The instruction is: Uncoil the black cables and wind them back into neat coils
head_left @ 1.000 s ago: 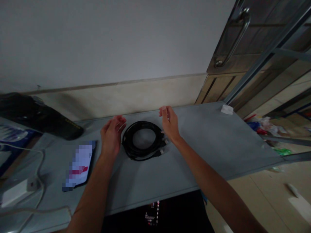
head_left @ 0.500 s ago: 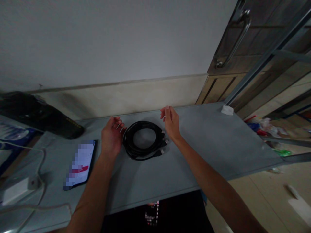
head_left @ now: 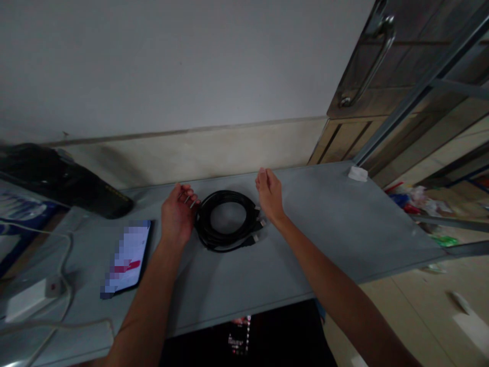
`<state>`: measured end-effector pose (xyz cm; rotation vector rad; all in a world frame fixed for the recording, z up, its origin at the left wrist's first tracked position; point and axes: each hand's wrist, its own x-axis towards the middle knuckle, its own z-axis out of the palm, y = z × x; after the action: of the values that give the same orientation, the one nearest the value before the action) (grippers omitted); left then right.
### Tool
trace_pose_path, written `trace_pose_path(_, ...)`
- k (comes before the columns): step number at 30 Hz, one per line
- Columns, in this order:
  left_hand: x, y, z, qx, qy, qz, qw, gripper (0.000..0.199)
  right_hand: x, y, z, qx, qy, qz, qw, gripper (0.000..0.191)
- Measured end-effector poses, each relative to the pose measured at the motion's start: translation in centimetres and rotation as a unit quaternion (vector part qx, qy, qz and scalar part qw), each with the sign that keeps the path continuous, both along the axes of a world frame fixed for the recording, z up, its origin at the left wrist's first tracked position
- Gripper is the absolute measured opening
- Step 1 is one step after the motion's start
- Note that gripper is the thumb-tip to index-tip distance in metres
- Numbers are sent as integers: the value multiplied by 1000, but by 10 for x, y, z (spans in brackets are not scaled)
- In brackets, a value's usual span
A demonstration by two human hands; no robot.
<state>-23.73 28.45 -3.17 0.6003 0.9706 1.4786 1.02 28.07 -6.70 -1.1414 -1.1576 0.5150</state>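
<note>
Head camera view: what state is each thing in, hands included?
Black cable: coiled, lying on the desk.
Cable connectors: bare metal ends, not plugged in.
Left hand: fingers loosely curled, beside the coil.
Right hand: fingers curled in, beside the coil.
Smartphone: screen lit, facing up.
Black container: open or closed, cannot tell.

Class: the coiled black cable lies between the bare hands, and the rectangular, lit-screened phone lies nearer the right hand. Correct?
Not quite: the head view shows the rectangular, lit-screened phone nearer the bare left hand, not the right hand. The coiled black cable does lie between the bare hands.
</note>
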Motion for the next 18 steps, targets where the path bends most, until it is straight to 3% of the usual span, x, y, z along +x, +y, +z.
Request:
trace_pose_path(11,1,0,0,12,4,-13,1000,31,-3,-10,15,0,-48,-8,999,72)
trace_pose_path(18,-2,-2,4,32,-10,-50,998,43,-8,-19,18,15,-117,44,992,77)
